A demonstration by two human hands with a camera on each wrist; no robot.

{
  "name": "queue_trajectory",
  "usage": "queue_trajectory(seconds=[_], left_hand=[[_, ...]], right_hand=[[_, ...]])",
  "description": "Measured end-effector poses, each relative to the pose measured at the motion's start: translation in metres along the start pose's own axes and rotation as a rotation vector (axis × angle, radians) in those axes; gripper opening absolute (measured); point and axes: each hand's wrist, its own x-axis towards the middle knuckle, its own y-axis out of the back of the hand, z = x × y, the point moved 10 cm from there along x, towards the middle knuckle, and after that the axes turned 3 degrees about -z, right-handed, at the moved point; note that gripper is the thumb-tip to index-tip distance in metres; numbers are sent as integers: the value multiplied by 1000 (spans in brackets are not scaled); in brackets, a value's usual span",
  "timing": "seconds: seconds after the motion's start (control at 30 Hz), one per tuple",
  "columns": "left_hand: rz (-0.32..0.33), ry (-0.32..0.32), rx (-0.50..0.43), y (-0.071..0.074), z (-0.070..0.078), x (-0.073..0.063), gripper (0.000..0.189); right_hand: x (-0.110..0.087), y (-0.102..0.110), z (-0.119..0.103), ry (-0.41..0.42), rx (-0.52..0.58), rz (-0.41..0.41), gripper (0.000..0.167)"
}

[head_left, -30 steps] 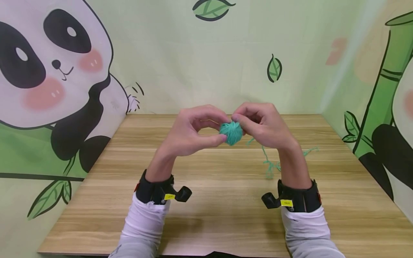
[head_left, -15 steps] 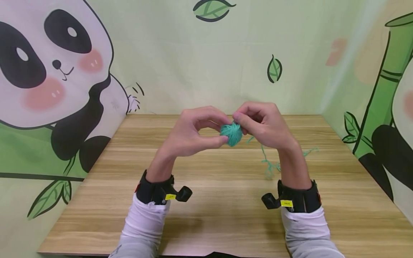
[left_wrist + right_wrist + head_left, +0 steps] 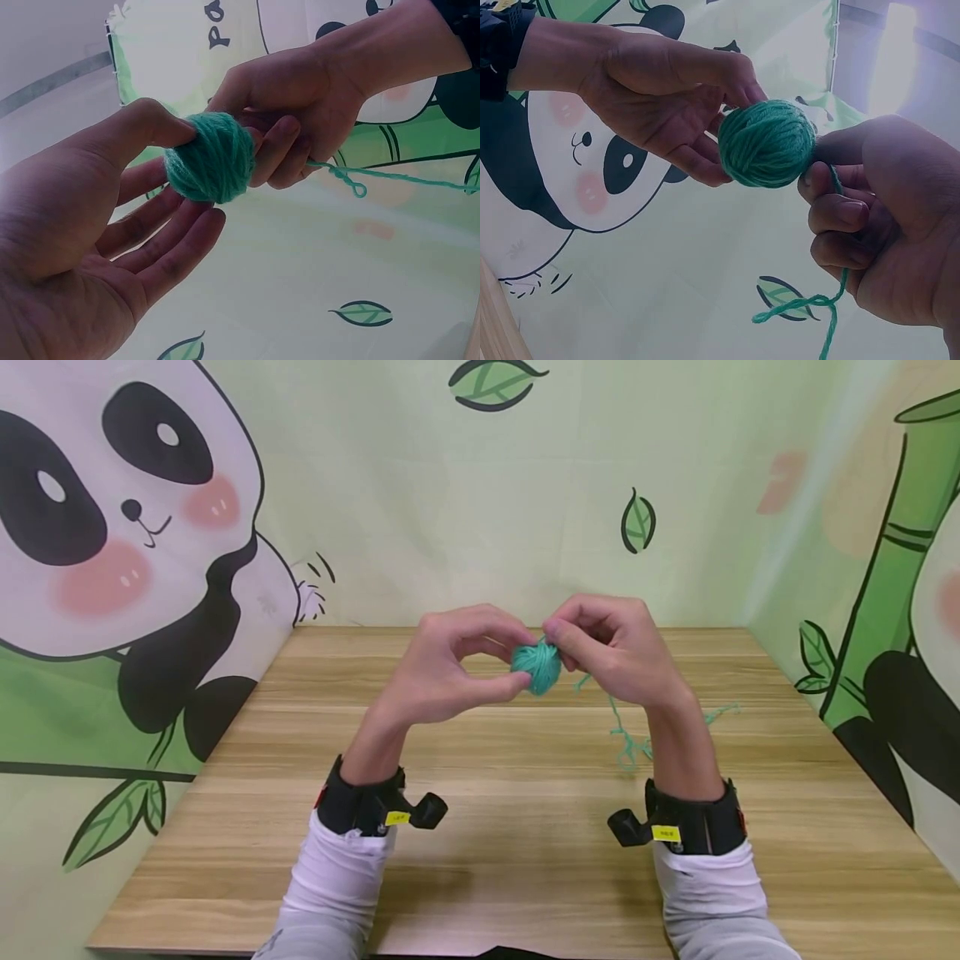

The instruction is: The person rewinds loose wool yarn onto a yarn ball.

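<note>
Head view: the teal yarn ball (image 3: 536,670) is held above the wooden table (image 3: 510,860) by the left hand (image 3: 438,675), pinched between thumb and fingertips. The right hand (image 3: 618,653) pinches the strand (image 3: 543,639) at the ball's edge, its fingers curled. Loose teal yarn (image 3: 619,732) trails near the right wrist and could tangle if drawn quickly.

Left wrist view: the left hand's other fingers fan out, giving little backing, so a hard tug might pop the ball free. A small looped knot (image 3: 346,177) could tighten.

Right wrist view: yarn threads the curled fingers; the crossing (image 3: 821,301) below may jam there.
</note>
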Motion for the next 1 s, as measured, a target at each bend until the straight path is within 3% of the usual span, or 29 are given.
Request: queue_trajectory(seconds=[0.33,0.5,0.73,1.0], left_hand=[[5,5,-14,0,-1,0,34],[30,7,49,3,-2,0,32],[86,-3,134,8,-4,0,29],[210,-54,246,19,-2,-1,28]], right_hand=[[0,2,-1,11,12,8,18],[0,1,-2,27,19,3,19],[0,1,-3,38,34,-4,19],[0,-1,-4,43,63,-26,20]])
